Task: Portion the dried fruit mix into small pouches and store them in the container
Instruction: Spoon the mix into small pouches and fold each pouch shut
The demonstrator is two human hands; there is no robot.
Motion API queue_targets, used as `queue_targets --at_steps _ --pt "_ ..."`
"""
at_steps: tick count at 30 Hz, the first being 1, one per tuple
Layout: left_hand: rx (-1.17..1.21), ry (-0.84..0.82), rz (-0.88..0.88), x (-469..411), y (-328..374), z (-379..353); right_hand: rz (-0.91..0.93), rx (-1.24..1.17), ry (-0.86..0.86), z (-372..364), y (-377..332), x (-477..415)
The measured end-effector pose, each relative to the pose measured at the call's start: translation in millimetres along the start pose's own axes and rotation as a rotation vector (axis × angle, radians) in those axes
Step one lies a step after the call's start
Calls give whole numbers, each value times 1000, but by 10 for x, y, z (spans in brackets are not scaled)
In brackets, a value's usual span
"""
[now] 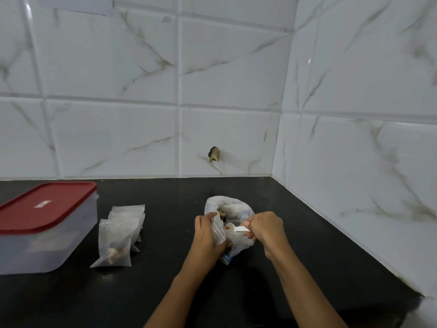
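One lidded container (47,235) sits far left on the counter (153,292), filled pouches (117,240) just to its right. Further right, the left hand (207,233) grips a small pouch (218,229) held open against the big bag (236,203) of fruit mix. The right hand (266,229), curled round a white spoon (241,229), points its loaded bowl leftward at that pouch's mouth.

Dim, soft light; wide-angle edge distortion.

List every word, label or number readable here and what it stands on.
No text is readable.
Small white label on the red lid: too small and blurred to read.
Blue patch on the big bag, lower edge: possibly print, unreadable.
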State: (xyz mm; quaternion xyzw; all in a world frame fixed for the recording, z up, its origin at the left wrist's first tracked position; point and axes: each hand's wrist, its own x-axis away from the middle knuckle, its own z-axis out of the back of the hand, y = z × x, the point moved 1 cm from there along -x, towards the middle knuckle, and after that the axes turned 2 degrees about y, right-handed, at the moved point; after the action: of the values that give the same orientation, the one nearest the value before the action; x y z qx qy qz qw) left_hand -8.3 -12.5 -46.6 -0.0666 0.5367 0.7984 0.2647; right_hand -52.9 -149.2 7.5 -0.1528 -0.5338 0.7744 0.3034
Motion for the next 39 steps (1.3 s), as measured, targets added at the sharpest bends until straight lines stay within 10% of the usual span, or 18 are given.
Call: queue_targets --at_steps 11,32,39 --pt "-4 10 12 -22 -34 27 -334 -510 -198 74 228 -138" --pt "-441 79 -64 -250 145 209 -91 -472 -81 210 38 -54" --pt "-183 55 102 -310 158 168 65 -399 -157 165 -177 73"
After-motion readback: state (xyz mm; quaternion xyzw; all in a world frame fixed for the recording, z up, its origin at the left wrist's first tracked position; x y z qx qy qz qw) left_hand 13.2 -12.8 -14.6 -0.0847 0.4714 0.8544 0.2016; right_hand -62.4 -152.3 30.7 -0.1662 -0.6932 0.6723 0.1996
